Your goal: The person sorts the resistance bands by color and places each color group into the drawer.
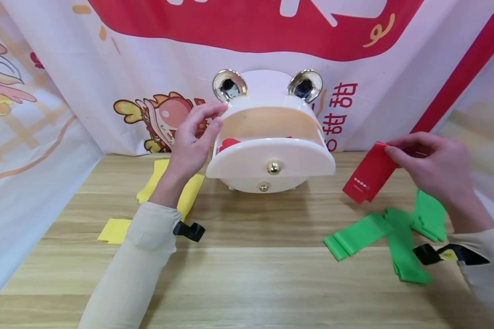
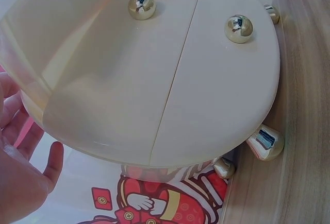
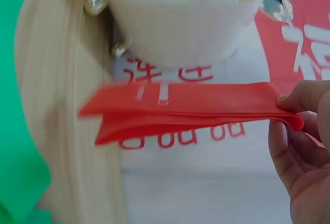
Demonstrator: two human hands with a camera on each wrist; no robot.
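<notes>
Pinching red resistance band (image 1: 368,173), right hand (image 1: 438,167), long axis slanting, free end down-left, left hand (image 1: 192,141) loosely spread beside white cabinet (image 1: 267,87)

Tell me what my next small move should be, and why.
Perhaps carry the red band left, over the drawer: your right hand pinches the band, the drawer stands open with something red showing inside, and your left hand is beside it.
</notes>
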